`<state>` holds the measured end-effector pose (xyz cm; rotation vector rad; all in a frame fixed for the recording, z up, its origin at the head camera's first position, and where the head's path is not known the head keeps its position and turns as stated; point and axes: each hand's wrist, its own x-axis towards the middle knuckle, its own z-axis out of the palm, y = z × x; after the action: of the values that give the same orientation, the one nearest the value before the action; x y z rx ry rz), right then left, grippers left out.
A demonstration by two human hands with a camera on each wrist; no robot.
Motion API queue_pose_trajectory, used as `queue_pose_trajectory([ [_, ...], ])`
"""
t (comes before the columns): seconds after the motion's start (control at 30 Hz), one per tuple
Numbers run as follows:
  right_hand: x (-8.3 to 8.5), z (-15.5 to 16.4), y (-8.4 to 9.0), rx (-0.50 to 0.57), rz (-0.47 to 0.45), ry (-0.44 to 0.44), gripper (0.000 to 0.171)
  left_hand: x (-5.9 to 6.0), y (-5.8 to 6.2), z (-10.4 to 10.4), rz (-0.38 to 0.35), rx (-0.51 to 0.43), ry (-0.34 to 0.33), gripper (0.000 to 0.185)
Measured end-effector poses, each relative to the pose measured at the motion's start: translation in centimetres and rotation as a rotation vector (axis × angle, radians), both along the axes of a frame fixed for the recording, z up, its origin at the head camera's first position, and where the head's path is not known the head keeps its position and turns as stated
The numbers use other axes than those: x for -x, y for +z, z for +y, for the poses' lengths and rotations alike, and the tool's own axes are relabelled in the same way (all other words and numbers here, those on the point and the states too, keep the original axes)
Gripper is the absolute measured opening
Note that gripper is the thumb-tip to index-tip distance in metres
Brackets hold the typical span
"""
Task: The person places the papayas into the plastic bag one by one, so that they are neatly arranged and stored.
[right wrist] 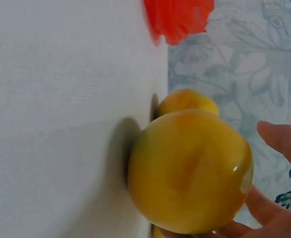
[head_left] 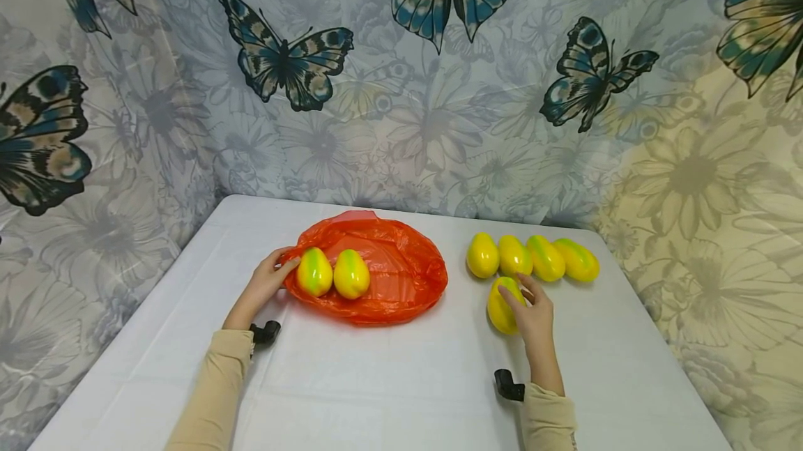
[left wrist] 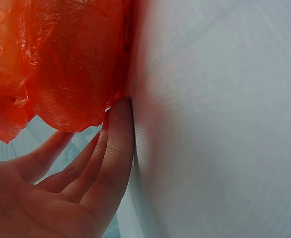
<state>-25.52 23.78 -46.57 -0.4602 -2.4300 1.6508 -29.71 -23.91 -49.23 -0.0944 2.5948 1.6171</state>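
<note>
At the left edge of a red plastic bag (head_left: 401, 277), my left hand (head_left: 271, 275) rests with fingertips right at the plastic. In the left wrist view the fingers (left wrist: 116, 144) are extended, the lowest along the tabletop. Two yellow-green mangoes (head_left: 315, 272) lie on the bag's left part, close by that hand. My right hand (head_left: 534, 304) is over a single yellow mango (head_left: 500, 313). Its fingers are at the mango's side, while the right wrist view shows the thumb (right wrist: 282, 139) standing apart from the mango (right wrist: 190, 171).
Behind the single mango, several more mangoes (head_left: 546, 258) stand in a row at the table's back right. A white cloth covers the table (head_left: 376, 388). Butterfly-patterned fabric (head_left: 408, 123) hangs behind and at both sides. Black devices (head_left: 509, 386) are strapped at both wrists.
</note>
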Motion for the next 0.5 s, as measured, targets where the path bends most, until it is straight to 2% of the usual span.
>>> queue_pose_trajectory([
  [0.23, -0.09, 0.3, -0.5, 0.002, -0.078, 0.045, 0.06, 0.05, -0.09, -0.04, -0.001, 0.012, 0.002, 0.065],
  [0.5, 0.23, -0.04, -0.55, 0.004, -0.065, 0.011, 0.058, 0.07, -0.08, -0.05, -0.002, 0.025, 0.0, 0.065],
])
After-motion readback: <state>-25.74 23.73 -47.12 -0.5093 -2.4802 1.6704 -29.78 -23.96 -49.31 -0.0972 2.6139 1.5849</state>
